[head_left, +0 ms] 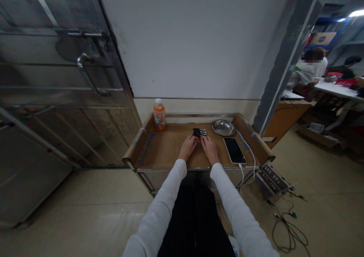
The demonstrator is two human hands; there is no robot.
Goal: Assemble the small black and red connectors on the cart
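Several black pens (199,131) lie side by side on the brown cardboard lining (170,147) of a cart, their lighter ends to the right. My left hand (188,147) is at the near left of this row, fingers bent in and closed. From the right, my right hand (209,149) reaches to the same row, its fingers closed too. Between the fingertips of both hands shows a small red thing (199,138), mostly hidden; its kind cannot be made out. Both hands touch it, close against the nearest pens.
An orange drink bottle (159,115) stands at the back left. On the right are a round metal dish (223,127) and a phone (234,150) with a white cable (250,147). Raised cardboard sides edge the cart. A power strip-like box (273,180) and cords lie on the floor.
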